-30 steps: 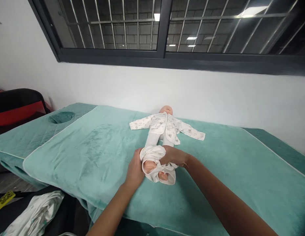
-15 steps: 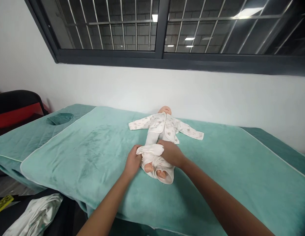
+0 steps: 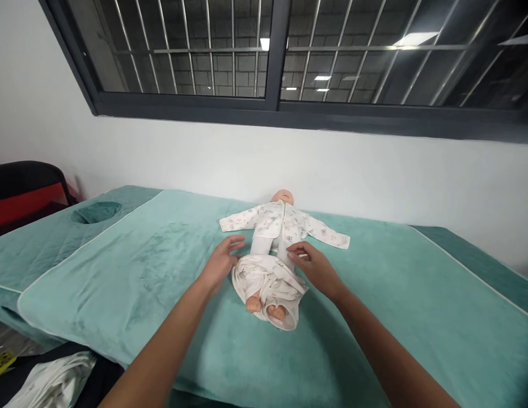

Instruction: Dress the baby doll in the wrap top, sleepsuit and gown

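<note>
A baby doll (image 3: 283, 196) lies on its back, head by the wall, in a white printed jacket (image 3: 270, 220) with both sleeves spread wide. White pants (image 3: 267, 277) are bunched around its lower legs, and its bare feet (image 3: 253, 304) poke out at the leg openings. Beside the left edge of the pants is my left hand (image 3: 221, 262), open, its fingers apart. My right hand (image 3: 317, 267) hovers at the doll's leg on the other side, fingers loosely bent and apart, gripping nothing.
A green plush cover (image 3: 131, 283) spreads over the bed, with a round hole (image 3: 97, 212) at its left end. A red and black chair (image 3: 28, 192) stands at the left. White cloth (image 3: 55, 379) lies on something dark at lower left. A barred window (image 3: 272, 68) is above.
Both hands have let go of the pants' waistband and moved apart and slightly up. The pants now lie looser and wider over the lower legs. The view has shifted slightly.
</note>
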A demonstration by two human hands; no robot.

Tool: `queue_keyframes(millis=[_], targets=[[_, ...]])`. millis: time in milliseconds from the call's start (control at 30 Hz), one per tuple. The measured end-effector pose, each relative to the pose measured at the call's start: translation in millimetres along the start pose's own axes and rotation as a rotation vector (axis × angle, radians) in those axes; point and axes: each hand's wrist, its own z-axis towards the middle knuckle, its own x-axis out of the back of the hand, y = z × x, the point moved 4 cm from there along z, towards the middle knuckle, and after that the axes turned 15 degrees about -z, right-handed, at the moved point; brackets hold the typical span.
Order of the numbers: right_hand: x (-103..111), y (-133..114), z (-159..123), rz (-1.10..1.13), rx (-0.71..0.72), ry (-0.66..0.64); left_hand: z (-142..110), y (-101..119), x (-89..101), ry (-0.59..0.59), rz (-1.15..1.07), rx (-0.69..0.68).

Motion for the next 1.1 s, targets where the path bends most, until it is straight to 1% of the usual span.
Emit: queue_keyframes(millis=[33,67,100,133,167,233,300,333,400,433,467,500,533,567,633,667,700,733,767,800,833,867,900,933,1000,1067,1100], targets=[[4,4,5,-0.101,-0.035,0.088,7,6,-4.5,0.041,0.094,-0.063],[5,4,11,-0.220,-0.048,0.165,15,10,-12.6,0.057,0.236,-0.123],[4,2,18,-0.342,-0.044,0.226,24,12,-24.1,0.039,0.407,-0.170],[1,-2,25,-0.460,-0.036,0.262,34,11,-37.7,0.001,0.596,-0.211],[-2,-6,33,-0.567,-0.034,0.279,45,9,-50.5,-0.024,0.691,-0.229],[-7,-13,49,-0.716,-0.057,0.277,64,5,-70.9,-0.029,0.805,-0.242],[-5,-12,63,-0.727,-0.101,0.262,76,3,-81.9,-0.001,0.854,-0.241],[0,-7,68,-0.672,-0.124,0.264,80,3,-84.2,0.008,0.889,-0.248],[13,14,73,-0.451,-0.179,0.310,83,4,-83.4,0.003,0.934,-0.276],[22,30,73,-0.313,-0.216,0.353,83,4,-80.2,-0.002,0.920,-0.295],[30,49,69,-0.172,-0.264,0.404,83,4,-74.4,0.014,0.853,-0.308],[37,70,63,-0.059,-0.320,0.453,83,4,-65.8,0.057,0.746,-0.309],[42,92,55,0.003,-0.390,0.493,84,2,-55.0,0.121,0.618,-0.296],[47,112,46,0.016,-0.461,0.533,85,-1,-42.7,0.195,0.498,-0.275],[50,141,26,-0.006,-0.532,0.559,88,-11,-16.8,0.331,0.336,-0.220],[50,148,17,-0.045,-0.538,0.589,88,-17,-4.2,0.392,0.281,-0.189],[48,148,9,-0.100,-0.507,0.625,87,-24,8.0,0.457,0.222,-0.156],[45,143,2,-0.156,-0.454,0.660,84,-31,20.0,0.551,0.132,-0.114],[40,133,-2,-0.202,-0.377,0.672,79,-36,29.5,0.639,0.075,-0.090],[32,119,-5,-0.220,-0.286,0.643,73,-39,35.5,0.694,0.053,-0.086],[22,104,-5,-0.196,-0.204,0.562,67,-40,38.1,0.720,0.051,-0.097],[9,88,-4,-0.131,-0.118,0.407,59,-38,37.5,0.708,0.071,-0.120],[-5,73,-3,-0.050,-0.040,0.227,53,-35,33.9,0.652,0.090,-0.129],[-15,60,-4,0.010,0.005,0.102,46,-32,28.1,0.557,0.105,-0.117],[-26,41,-8,0.102,0.036,-0.030,35,-25,12.9,0.274,0.138,-0.029],[-26,33,-12,0.140,0.061,-0.065,23,-20,0.3,-0.017,0.159,0.071],[-24,30,-15,0.143,0.087,-0.080,18,-18,-3.0,-0.127,0.164,0.100]])
